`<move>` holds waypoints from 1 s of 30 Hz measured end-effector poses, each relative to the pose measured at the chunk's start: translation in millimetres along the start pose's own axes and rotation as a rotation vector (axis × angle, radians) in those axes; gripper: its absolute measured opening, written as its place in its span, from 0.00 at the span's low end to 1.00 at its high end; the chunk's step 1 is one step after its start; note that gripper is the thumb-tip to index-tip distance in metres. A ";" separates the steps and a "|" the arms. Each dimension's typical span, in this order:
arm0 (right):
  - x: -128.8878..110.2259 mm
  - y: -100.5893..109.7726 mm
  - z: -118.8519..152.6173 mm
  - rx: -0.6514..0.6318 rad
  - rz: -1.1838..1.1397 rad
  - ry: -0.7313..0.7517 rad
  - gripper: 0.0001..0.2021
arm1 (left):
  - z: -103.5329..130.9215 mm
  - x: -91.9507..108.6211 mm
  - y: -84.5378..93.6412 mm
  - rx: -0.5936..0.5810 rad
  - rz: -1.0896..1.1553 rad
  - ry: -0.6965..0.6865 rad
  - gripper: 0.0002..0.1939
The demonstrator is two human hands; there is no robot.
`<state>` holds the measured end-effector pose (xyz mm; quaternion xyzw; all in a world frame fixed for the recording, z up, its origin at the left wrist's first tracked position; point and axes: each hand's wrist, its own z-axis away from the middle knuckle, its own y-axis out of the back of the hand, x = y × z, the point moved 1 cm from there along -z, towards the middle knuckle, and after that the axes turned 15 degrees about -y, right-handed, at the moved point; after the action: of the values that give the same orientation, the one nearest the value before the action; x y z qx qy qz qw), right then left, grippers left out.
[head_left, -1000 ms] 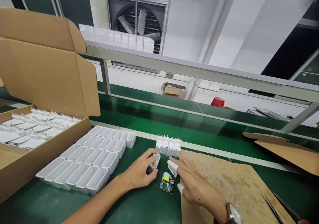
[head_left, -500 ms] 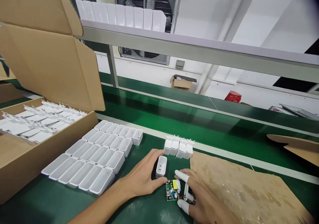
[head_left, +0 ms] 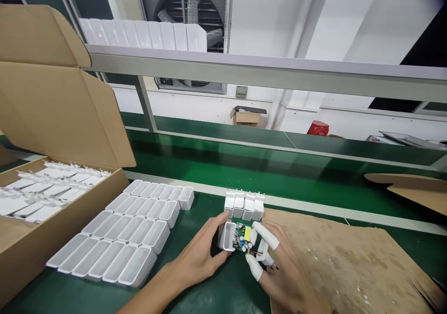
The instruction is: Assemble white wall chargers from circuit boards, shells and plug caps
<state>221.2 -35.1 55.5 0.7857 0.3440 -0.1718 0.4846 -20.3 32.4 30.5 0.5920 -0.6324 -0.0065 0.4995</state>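
Note:
Near the bottom centre, my left hand (head_left: 206, 244) has its fingers and thumb around a white plastic case (head_left: 229, 236), whose open side faces right. My right hand (head_left: 270, 253), with white covers on two fingertips, grips a small circuit board (head_left: 243, 237) with a yellow part and the white end piece (head_left: 264, 253) wired to it. The board's left edge is at the mouth of the case; whether it is inside, I cannot tell. Just behind the case stand several closed white units (head_left: 243, 207) in a row.
Rows of open white cases (head_left: 115, 228) cover the left of the green table (head_left: 185, 288). An open cardboard box (head_left: 70, 235) of white parts stands at the far left. A stained cardboard sheet (head_left: 335, 258) lies at the right. A metal rail (head_left: 261, 70) crosses behind.
The case has tilted in my left hand so that its opening faces right. My right hand has lifted the circuit board up against it. The view has shifted slightly.

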 end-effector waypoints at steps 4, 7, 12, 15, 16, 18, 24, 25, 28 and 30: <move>-1.6 -5.0 4.4 0.034 0.062 0.069 0.34 | -0.7 4.1 -5.1 0.019 -0.018 -0.064 0.43; -0.8 -6.9 6.4 0.032 0.061 0.098 0.34 | -1.4 4.8 -6.2 0.023 -0.018 -0.097 0.43; 1.0 -9.1 7.3 0.054 0.134 0.125 0.32 | -0.7 0.9 -7.9 0.028 -0.007 -0.097 0.43; 2.1 -10.7 8.2 0.046 0.173 0.135 0.33 | -0.1 -0.9 -9.1 0.026 -0.009 -0.106 0.43; 2.3 -11.1 8.6 0.045 0.190 0.142 0.34 | -0.1 -1.2 -9.3 0.026 -0.012 -0.106 0.43; 2.4 -11.9 9.6 0.035 0.229 0.151 0.36 | -0.3 -1.2 -9.6 0.025 -0.017 -0.108 0.43; 3.0 -12.3 10.8 0.018 0.301 0.135 0.38 | -1.9 1.5 -10.4 0.010 -0.019 -0.115 0.42; 3.4 -12.5 10.9 0.014 0.303 0.132 0.38 | -2.1 1.8 -10.4 0.011 -0.019 -0.116 0.43; 4.9 -13.7 11.8 0.000 0.288 0.137 0.40 | -3.1 2.3 -10.2 0.007 -0.016 -0.121 0.43; 6.7 -15.0 12.8 -0.009 0.269 0.128 0.41 | -3.9 2.7 -10.2 0.005 -0.018 -0.123 0.43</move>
<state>216.1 -39.5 35.8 0.8318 0.2668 -0.0535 0.4839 -9.7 29.6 28.0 0.5976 -0.6565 -0.0456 0.4581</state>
